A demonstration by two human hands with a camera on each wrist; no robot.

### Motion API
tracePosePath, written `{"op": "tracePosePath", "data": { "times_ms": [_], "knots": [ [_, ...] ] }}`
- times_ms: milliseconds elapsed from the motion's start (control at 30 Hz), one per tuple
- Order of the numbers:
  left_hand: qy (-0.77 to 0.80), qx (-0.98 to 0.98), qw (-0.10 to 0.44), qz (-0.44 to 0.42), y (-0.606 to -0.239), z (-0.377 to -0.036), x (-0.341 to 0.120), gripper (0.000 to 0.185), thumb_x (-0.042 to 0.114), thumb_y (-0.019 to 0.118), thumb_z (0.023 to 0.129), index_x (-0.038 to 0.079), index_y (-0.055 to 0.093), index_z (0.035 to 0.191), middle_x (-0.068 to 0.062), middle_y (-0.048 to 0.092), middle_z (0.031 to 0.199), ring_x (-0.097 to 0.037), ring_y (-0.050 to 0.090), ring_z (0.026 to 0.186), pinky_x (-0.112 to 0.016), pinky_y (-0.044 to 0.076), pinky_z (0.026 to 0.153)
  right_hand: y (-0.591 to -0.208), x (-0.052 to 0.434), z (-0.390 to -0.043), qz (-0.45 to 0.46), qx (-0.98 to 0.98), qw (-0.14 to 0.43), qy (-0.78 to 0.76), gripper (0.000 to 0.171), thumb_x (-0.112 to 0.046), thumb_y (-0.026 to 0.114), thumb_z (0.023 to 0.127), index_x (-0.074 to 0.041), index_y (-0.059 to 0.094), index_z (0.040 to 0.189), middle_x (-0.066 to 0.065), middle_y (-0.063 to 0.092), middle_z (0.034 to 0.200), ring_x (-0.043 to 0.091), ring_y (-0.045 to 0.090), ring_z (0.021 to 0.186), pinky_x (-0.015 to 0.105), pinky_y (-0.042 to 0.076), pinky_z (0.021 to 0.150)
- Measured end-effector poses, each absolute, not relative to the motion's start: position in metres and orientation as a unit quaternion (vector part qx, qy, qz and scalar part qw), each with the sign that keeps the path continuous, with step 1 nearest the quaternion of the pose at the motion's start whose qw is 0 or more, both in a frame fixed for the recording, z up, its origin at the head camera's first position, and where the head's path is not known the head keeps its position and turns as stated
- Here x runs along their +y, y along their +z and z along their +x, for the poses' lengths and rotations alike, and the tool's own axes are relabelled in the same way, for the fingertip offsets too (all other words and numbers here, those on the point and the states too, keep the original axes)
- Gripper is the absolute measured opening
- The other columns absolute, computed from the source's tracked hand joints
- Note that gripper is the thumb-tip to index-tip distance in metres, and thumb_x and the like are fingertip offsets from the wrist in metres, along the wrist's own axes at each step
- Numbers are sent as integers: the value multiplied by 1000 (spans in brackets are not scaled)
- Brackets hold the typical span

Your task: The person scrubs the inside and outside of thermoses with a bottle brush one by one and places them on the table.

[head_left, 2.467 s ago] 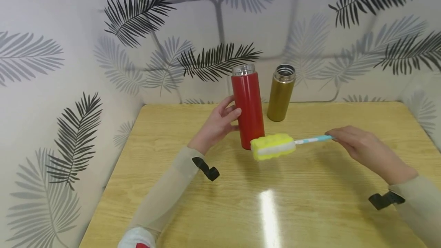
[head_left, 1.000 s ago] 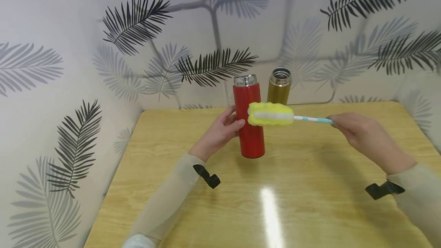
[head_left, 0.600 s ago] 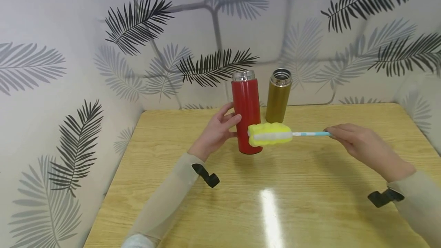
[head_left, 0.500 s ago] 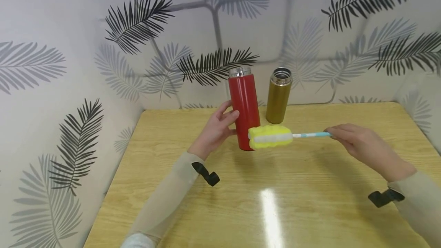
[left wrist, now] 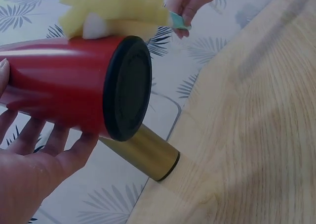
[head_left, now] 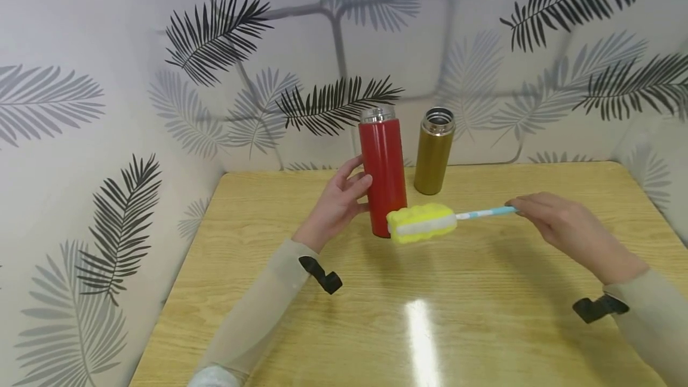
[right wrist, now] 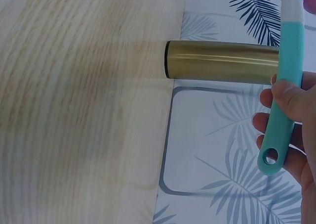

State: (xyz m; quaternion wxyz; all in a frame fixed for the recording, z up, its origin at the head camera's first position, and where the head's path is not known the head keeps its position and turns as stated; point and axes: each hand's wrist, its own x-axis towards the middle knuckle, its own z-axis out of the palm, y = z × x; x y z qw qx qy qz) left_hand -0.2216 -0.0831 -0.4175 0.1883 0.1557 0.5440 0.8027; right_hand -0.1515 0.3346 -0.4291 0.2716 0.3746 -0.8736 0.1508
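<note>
My left hand (head_left: 352, 193) grips a red bottle (head_left: 383, 172) round its lower body, holding it nearly upright with its silver mouth open. In the left wrist view the red bottle (left wrist: 64, 83) shows its black base clear of the table. My right hand (head_left: 518, 208) pinches the teal handle (head_left: 486, 214) of a sponge brush. The brush's yellow sponge head (head_left: 421, 223) lies against the bottle's lower right side. The right wrist view shows my fingers (right wrist: 291, 103) curled round the handle (right wrist: 284, 95).
A gold bottle (head_left: 434, 151) stands open-mouthed near the back wall, just right of the red one, also seen as the gold bottle (right wrist: 222, 62) in the right wrist view. The wooden table (head_left: 430, 315) is walled at the back and left by leaf-patterned panels.
One second ago the sponge head was up by the red bottle's upper part. It has dropped to the bottle's lower end, and the bottle has shifted slightly in my left hand.
</note>
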Motion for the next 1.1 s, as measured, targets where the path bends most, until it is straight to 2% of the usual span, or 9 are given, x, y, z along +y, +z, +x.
{"op": "tracePosePath", "data": {
  "times_ms": [133, 267, 333, 433, 500, 567, 867, 1100],
  "knots": [
    [801, 542, 199, 157, -420, -220, -83, 91, 48, 80, 84, 19, 39, 159, -6, 63, 135, -23, 64, 118, -48, 54, 96, -424, 333, -154, 363, -874, 285, 152, 65, -46, 26, 113, -2, 74, 116, 10, 75, 104, 30, 70, 92, 43, 55, 75],
    [800, 538, 212, 158, -422, -217, -81, 96, 50, 82, 81, 17, 38, 160, -3, 64, 130, -21, 65, 114, -45, 55, 94, -417, 333, -157, 357, -870, 302, 154, 64, -46, 28, 113, 0, 74, 116, 12, 75, 103, 32, 71, 92, 45, 55, 75],
    [800, 533, 221, 161, -423, -216, -80, 85, 43, 79, 91, 17, 37, 160, -5, 62, 134, -22, 63, 116, -45, 54, 96, -413, 333, -159, 357, -867, 312, 154, 63, -45, 29, 113, 0, 74, 116, 13, 75, 101, 32, 71, 89, 45, 55, 73],
    [795, 534, 237, 164, -423, -214, -78, 66, 23, 64, 104, 18, 34, 162, -9, 56, 142, -23, 59, 122, -47, 52, 100, -408, 333, -161, 352, -866, 320, 153, 63, -45, 30, 113, 0, 74, 116, 13, 75, 98, 31, 71, 85, 45, 55, 70],
    [790, 536, 247, 165, -424, -213, -76, 63, 10, 54, 104, 18, 32, 163, -13, 53, 146, -25, 57, 125, -49, 50, 104, -406, 333, -161, 348, -867, 321, 152, 64, -46, 30, 113, 0, 74, 115, 13, 75, 98, 31, 71, 85, 45, 55, 70],
    [783, 544, 253, 166, -424, -213, -75, 65, 5, 51, 102, 18, 31, 163, -16, 51, 148, -26, 55, 127, -50, 49, 106, -404, 333, -162, 345, -869, 321, 152, 64, -46, 30, 113, 0, 74, 115, 13, 75, 98, 31, 71, 85, 45, 55, 71],
    [746, 591, 260, 163, -424, -210, -72, 67, 6, 60, 101, 20, 32, 161, -18, 52, 150, -31, 55, 132, -50, 46, 112, -396, 333, -166, 338, -868, 337, 140, 63, -44, 31, 113, 3, 73, 113, 18, 73, 96, 37, 71, 85, 51, 57, 70],
    [735, 603, 259, 167, -423, -208, -72, 58, 7, 61, 102, 17, 35, 152, -18, 56, 144, -27, 58, 126, -43, 46, 111, -391, 334, -165, 323, -866, 351, 150, 63, -43, 33, 114, 5, 74, 115, 19, 73, 96, 37, 71, 83, 49, 54, 72]
  ]
}}
